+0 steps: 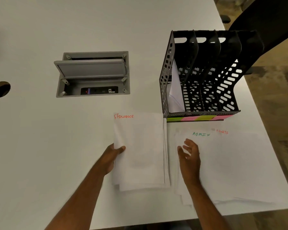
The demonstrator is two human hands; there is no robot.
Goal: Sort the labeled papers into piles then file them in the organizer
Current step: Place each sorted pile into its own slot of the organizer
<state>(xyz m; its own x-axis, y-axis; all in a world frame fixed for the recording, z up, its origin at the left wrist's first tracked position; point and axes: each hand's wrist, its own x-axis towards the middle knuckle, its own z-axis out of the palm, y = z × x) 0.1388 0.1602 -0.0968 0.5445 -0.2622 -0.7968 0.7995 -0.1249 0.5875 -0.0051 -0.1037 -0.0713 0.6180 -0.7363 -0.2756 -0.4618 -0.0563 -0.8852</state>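
Left hand (112,156) pinching FINANCE pile (140,150), right hand (189,155) loose (over ADMIN pile (206,146))

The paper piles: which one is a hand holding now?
The FINANCE pile: the left hand grips its left edge. ADMIN pile lies ungripped.

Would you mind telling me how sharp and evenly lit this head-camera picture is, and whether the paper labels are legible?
Head view: wide-angle bending curves the white table's edge; the right hand is motion-blurred; the red FINANCE label and green ADMIN label are legible, the red label beside it smeared; corners darken.
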